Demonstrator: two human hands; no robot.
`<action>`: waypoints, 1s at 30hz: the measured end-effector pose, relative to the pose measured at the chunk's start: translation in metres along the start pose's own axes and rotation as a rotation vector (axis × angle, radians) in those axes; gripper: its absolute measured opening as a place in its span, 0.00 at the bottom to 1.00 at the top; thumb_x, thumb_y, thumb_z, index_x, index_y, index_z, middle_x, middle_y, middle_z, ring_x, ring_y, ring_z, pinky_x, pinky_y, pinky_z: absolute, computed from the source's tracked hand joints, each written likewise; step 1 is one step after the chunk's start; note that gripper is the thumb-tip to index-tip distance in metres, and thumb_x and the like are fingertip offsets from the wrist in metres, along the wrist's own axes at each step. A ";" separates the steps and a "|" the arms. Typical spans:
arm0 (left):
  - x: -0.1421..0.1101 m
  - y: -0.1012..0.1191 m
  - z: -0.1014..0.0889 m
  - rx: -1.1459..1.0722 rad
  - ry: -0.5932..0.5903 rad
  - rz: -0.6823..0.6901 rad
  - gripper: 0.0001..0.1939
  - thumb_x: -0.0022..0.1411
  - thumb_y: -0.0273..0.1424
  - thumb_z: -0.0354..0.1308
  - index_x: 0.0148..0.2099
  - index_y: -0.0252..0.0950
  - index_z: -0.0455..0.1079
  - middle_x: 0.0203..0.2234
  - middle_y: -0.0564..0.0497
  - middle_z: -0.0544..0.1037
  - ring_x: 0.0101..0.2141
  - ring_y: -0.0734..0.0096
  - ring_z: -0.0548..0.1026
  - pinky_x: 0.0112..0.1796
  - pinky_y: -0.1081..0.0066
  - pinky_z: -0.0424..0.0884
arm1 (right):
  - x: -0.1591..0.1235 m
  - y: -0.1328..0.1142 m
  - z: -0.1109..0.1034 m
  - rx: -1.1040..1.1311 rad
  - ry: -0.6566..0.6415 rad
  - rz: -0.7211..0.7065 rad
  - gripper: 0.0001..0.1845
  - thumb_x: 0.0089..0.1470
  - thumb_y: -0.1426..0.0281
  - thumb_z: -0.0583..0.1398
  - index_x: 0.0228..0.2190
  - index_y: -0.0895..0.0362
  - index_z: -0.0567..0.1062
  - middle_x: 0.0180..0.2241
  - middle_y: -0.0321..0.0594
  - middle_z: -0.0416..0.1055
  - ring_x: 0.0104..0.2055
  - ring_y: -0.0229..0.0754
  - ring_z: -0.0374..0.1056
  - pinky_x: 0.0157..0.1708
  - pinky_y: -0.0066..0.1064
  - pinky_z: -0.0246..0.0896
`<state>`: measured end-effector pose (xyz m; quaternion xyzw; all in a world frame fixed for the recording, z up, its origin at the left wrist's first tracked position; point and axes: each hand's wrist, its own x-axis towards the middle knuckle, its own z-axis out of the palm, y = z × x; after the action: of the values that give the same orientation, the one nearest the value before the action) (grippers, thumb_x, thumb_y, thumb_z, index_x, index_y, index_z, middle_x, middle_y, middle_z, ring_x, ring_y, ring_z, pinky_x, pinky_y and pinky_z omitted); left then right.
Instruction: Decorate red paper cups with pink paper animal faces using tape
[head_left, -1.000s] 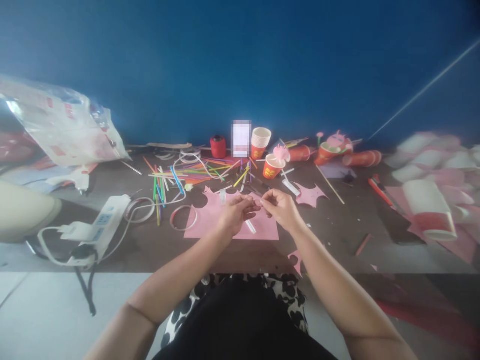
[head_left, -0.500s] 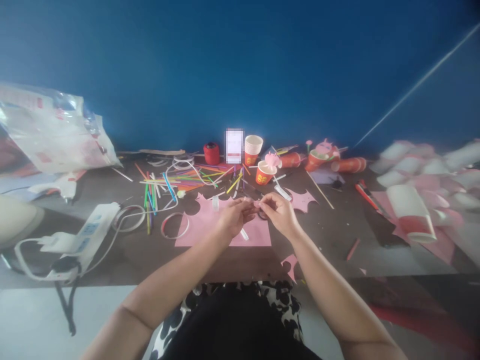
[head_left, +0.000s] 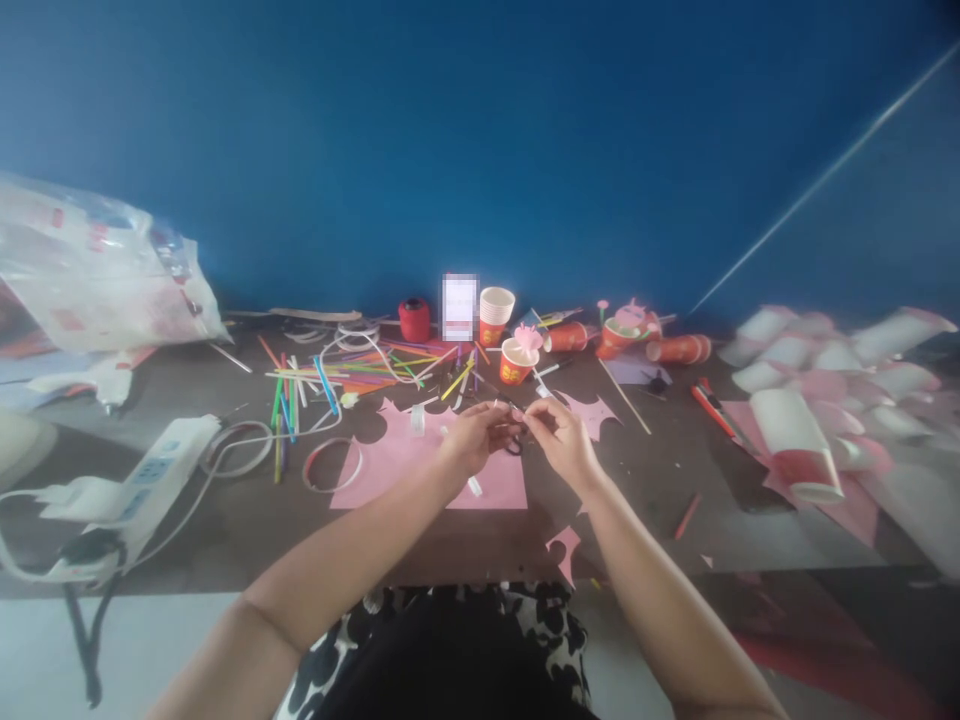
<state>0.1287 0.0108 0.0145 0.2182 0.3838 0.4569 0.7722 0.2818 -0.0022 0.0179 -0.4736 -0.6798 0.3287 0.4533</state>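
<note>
One small piece (head_left: pixel 519 412), its shape unclear, is located above the pink sheet (head_left: pixel 397 472) on the near part of the desk (head_left: pixel 630 520). The left hand (head_left: pixel 472 440) and the right hand (head_left: pixel 564 442) meet at it, fingers pinched on it from either side. Far: an upright red cup (head_left: pixel 514 371) carries a pink cutout (head_left: pixel 529 341). Left: coloured sticks (head_left: pixel 325 385) lie loose. Right: white cups (head_left: pixel 791 425) lie heaped.

I make out one small pink piece (head_left: pixel 518 412), its outline mostly hidden behind fingers. The right hand (head_left: pixel 564 440) pinches it at thumb and forefinger, and the left hand (head_left: pixel 478 438) meets it opposite. It sits over the right side of the pink sheet (head_left: pixel 397 470); I can't read its tilt.
</note>
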 end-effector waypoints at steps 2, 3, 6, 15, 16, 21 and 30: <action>0.005 -0.001 0.002 0.015 0.003 0.013 0.05 0.55 0.28 0.59 0.30 0.32 0.67 0.23 0.52 0.75 0.22 0.77 0.75 0.21 0.79 0.68 | 0.002 0.001 -0.003 0.004 0.019 0.028 0.10 0.54 0.61 0.56 0.27 0.54 0.68 0.28 0.37 0.69 0.27 0.39 0.67 0.28 0.29 0.64; 0.007 -0.002 0.003 0.022 0.007 0.021 0.05 0.55 0.28 0.59 0.30 0.33 0.67 0.23 0.52 0.75 0.22 0.77 0.75 0.21 0.79 0.68 | 0.003 0.001 -0.005 0.001 0.026 0.041 0.11 0.54 0.60 0.57 0.27 0.54 0.68 0.27 0.37 0.69 0.27 0.39 0.67 0.27 0.29 0.64; 0.013 -0.003 0.007 0.051 0.024 0.053 0.07 0.52 0.29 0.62 0.29 0.33 0.65 0.23 0.52 0.75 0.22 0.75 0.75 0.21 0.79 0.67 | 0.007 0.004 -0.007 -0.003 0.054 0.067 0.13 0.51 0.57 0.58 0.28 0.55 0.68 0.27 0.37 0.69 0.27 0.39 0.67 0.26 0.29 0.65; 0.025 0.002 0.008 0.175 0.047 0.211 0.13 0.49 0.36 0.64 0.31 0.34 0.64 0.24 0.52 0.74 0.24 0.75 0.75 0.24 0.78 0.67 | 0.023 0.021 -0.009 -0.057 0.062 0.091 0.18 0.50 0.57 0.60 0.38 0.56 0.68 0.31 0.41 0.73 0.27 0.40 0.70 0.26 0.29 0.65; 0.026 0.004 0.008 0.190 0.051 0.224 0.13 0.49 0.36 0.64 0.31 0.34 0.64 0.24 0.52 0.75 0.23 0.75 0.75 0.24 0.77 0.67 | 0.026 0.026 -0.013 -0.114 0.077 0.100 0.18 0.50 0.57 0.59 0.38 0.57 0.69 0.31 0.41 0.74 0.27 0.39 0.69 0.26 0.29 0.65; 0.040 0.017 0.008 0.285 0.059 0.328 0.11 0.50 0.35 0.63 0.30 0.35 0.65 0.24 0.51 0.75 0.24 0.75 0.73 0.24 0.77 0.66 | 0.054 0.065 -0.039 -0.321 0.147 0.159 0.13 0.49 0.61 0.57 0.32 0.57 0.74 0.26 0.40 0.74 0.27 0.43 0.69 0.29 0.33 0.63; 0.088 0.026 0.019 0.537 -0.034 0.500 0.07 0.49 0.32 0.64 0.31 0.35 0.71 0.26 0.51 0.76 0.26 0.72 0.73 0.27 0.77 0.64 | 0.084 0.102 -0.023 -0.502 0.087 0.148 0.11 0.45 0.68 0.60 0.34 0.55 0.69 0.28 0.39 0.74 0.31 0.44 0.70 0.30 0.32 0.60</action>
<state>0.1553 0.1004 0.0092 0.5080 0.4118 0.5108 0.5581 0.3267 0.1116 -0.0375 -0.6332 -0.6837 0.1612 0.3250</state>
